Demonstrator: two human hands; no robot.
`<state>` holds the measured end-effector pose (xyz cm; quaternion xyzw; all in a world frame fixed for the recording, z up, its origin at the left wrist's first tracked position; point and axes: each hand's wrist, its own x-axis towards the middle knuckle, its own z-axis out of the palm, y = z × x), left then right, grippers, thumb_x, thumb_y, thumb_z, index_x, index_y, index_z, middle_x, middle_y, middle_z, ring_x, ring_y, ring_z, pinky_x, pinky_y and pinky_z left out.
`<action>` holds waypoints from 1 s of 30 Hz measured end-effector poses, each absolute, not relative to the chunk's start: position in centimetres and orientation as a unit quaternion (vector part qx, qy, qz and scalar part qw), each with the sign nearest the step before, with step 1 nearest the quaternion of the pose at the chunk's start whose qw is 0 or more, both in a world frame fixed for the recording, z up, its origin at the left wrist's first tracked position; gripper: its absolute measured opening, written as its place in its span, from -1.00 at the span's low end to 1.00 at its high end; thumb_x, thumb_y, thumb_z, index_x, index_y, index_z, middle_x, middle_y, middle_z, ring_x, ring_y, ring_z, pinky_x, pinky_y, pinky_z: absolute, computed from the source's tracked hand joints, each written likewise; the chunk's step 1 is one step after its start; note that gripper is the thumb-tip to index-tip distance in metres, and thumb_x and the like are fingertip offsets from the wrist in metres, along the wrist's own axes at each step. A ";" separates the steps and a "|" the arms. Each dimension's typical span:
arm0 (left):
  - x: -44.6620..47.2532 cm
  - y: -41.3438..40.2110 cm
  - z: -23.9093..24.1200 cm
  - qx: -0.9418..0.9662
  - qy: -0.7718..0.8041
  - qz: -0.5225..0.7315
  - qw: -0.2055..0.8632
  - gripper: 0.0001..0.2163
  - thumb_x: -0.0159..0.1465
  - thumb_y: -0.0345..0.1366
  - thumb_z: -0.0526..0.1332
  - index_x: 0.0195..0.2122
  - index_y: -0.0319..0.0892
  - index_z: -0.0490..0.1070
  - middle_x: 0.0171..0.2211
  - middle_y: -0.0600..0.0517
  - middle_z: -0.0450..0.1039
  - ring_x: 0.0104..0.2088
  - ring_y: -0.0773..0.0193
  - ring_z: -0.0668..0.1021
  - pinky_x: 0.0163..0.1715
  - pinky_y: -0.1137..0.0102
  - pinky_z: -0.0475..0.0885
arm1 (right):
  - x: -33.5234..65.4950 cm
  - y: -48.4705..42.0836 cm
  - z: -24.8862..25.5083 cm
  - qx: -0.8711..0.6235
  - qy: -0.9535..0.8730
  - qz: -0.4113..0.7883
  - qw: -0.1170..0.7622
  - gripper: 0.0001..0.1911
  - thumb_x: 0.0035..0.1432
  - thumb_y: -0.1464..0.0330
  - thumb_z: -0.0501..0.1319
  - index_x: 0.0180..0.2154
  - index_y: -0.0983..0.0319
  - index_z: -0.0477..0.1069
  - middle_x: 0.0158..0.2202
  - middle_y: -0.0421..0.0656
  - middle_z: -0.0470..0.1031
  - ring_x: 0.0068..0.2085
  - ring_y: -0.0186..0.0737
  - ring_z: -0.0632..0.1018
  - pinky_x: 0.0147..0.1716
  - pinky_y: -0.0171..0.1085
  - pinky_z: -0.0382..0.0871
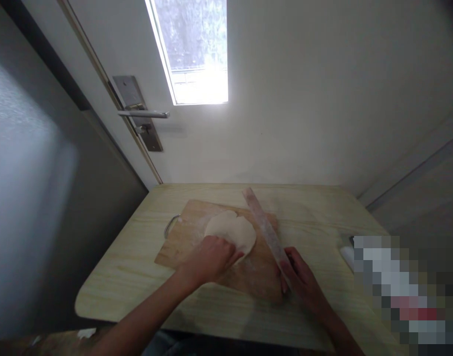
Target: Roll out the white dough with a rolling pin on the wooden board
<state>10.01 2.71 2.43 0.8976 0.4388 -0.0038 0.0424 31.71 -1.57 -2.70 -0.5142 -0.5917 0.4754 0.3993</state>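
1. The right hand is closed around the near end of a slim wooden rolling pin, dusted pale along its length.
2. From that grip the pin slants away, forward and to the left, its far end reaching past the cutting board's far edge; whether it rests on the board or is held just above cannot be told.
3. The left hand is at the near edge of a flattened, roundish sheet of dough, fingers curled and thumb towards the right; whether they pinch the dough or only press on it, I cannot tell.
4. The dough spreads mostly beyond the left hand, with a small notch in its far rim, and lies to the left of the pin, just beside it.
5. Under the dough is the floury wooden cutting board; its metal loop handle sits beyond and left of the left hand.
6. The board lies on a wood-grained table, its right edge close by the right hand.
7. Well beyond both hands stands a pale door with a lever handle.
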 end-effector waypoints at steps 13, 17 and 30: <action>14.2 2.8 3.2 0.875 0.460 0.054 0.140 -0.33 0.20 0.03 -0.34 -0.57 -0.29 0.44 -0.64 -0.15 0.39 -0.56 0.17 0.46 -0.59 0.39 0.20 | 31.4 -1.6 -2.5 -0.544 -0.569 0.463 0.407 -0.70 0.06 0.08 -0.03 -0.39 0.19 0.13 -0.59 -0.30 0.22 -0.64 -0.40 0.28 -0.68 -0.39 0.17; 15.0 3.2 1.6 0.885 0.429 0.038 0.175 -0.34 0.16 0.09 -0.30 -0.59 -0.29 0.44 -0.66 -0.12 0.37 -0.60 0.22 0.43 -0.63 0.42 0.13 | 31.3 -1.7 -2.5 -0.535 -0.570 0.472 0.407 -0.72 0.08 0.09 -0.04 -0.35 0.18 0.13 -0.57 -0.30 0.22 -0.62 -0.41 0.28 -0.67 -0.39 0.16; 9.4 1.2 3.1 0.764 0.456 0.237 0.390 -0.57 0.22 -0.11 -0.15 -0.70 -0.22 0.18 -0.73 0.14 0.14 -0.66 0.45 0.22 -0.64 0.52 0.11 | 32.2 -0.1 -0.8 -0.525 -0.709 0.369 0.293 -0.72 0.04 0.12 0.02 -0.33 0.18 0.23 -0.44 -0.20 0.37 -0.42 -0.25 0.40 -0.48 -0.32 0.22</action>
